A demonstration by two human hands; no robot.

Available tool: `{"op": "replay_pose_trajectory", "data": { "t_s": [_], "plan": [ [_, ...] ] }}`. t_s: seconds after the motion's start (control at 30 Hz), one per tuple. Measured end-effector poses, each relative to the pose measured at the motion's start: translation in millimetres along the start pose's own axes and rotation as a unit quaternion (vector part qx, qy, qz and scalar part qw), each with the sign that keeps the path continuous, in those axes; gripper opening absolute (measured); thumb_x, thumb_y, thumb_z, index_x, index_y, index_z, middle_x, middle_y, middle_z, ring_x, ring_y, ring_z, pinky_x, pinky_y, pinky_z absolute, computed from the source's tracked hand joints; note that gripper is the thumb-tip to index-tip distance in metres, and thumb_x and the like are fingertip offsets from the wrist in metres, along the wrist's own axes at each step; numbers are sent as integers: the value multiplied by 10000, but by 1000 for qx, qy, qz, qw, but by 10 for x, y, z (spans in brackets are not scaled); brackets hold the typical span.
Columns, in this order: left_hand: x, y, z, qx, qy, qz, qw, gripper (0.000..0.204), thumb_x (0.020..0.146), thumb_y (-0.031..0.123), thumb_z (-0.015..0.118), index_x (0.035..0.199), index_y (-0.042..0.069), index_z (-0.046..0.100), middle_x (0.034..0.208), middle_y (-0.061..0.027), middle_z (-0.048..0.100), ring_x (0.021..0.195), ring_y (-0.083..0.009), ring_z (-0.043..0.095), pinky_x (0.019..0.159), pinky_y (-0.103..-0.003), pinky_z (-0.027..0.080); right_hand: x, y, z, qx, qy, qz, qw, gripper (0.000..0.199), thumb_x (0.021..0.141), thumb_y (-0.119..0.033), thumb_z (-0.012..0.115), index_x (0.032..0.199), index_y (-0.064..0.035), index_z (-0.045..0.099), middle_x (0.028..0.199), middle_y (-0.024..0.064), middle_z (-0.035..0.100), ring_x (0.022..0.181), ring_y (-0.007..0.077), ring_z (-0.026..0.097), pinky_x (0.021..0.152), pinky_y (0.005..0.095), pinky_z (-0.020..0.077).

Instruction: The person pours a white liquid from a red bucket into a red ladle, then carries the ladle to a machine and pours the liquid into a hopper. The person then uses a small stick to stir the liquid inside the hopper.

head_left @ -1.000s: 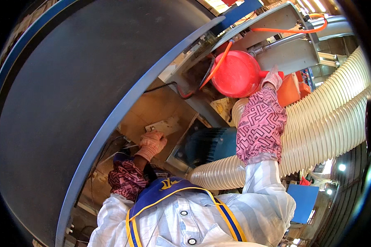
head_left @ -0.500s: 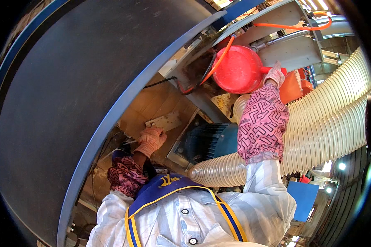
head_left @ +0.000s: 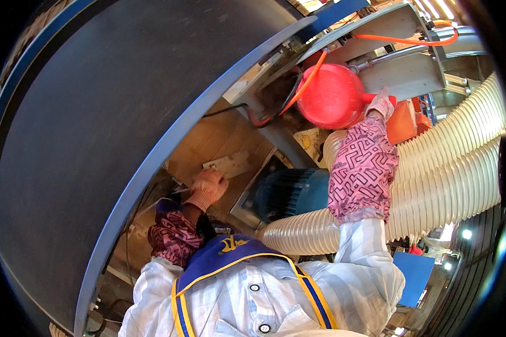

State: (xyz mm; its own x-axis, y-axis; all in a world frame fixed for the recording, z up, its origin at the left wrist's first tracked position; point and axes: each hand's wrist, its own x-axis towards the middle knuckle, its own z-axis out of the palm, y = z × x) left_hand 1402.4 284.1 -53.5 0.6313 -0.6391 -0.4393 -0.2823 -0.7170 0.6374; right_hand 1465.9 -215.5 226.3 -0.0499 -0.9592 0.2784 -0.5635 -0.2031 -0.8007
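My right hand [head_left: 381, 106], in a pale knitted glove with a pink patterned oversleeve, is closed around the short handle of a red round plastic dipper [head_left: 333, 96]. The dipper is in front of a grey metal frame, and an orange hose [head_left: 309, 81] crosses its left side. My left hand [head_left: 209, 184], gloved the same way, is low over the brown floor with its fingers curled. A pale flat piece [head_left: 230, 164] lies right by its fingertips. What those fingers hold, if anything, is hidden.
A large dark panel with a blue rim [head_left: 168, 135] fills the left side. Below the dipper sits a blue-green finned motor [head_left: 298, 191]. Thick ribbed translucent ducts [head_left: 427, 208] run along the right, behind my right forearm. A dark cable [head_left: 225, 111] hangs near the frame.
The whole view has shifted slightly, moving things a little to the right. Both hands keep their places, the right one still gripping the dipper.
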Motion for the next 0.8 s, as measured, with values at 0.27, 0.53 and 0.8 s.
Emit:
{"op": "replay_pose_trajectory", "data": {
  "t_s": [0.27,0.53,0.8],
  "plan": [
    [38,-148,185,-22,42,27,999,388,889,417,533,1072,114,694,1182,-96,633,1118,-305,578,941,-448,470,-142,-88,-47,26,4,12,1000,629,792,-539,599,944,64,690,909,208,705,804,334,675,750,441,510],
    [-14,-101,62,-30,5,-24,999,380,901,435,525,1110,159,682,1204,-77,626,1132,-305,579,929,-426,495,-165,-113,-68,30,4,38,999,619,782,-521,597,973,61,689,946,199,704,817,309,671,770,429,506],
    [-47,-158,-10,25,-32,-69,997,383,907,476,513,1183,248,649,1290,-43,573,1192,-299,539,992,-474,427,-149,-101,-22,10,3,33,999,668,784,-546,582,1028,68,679,973,205,694,839,322,664,771,434,503]
  ]
}}
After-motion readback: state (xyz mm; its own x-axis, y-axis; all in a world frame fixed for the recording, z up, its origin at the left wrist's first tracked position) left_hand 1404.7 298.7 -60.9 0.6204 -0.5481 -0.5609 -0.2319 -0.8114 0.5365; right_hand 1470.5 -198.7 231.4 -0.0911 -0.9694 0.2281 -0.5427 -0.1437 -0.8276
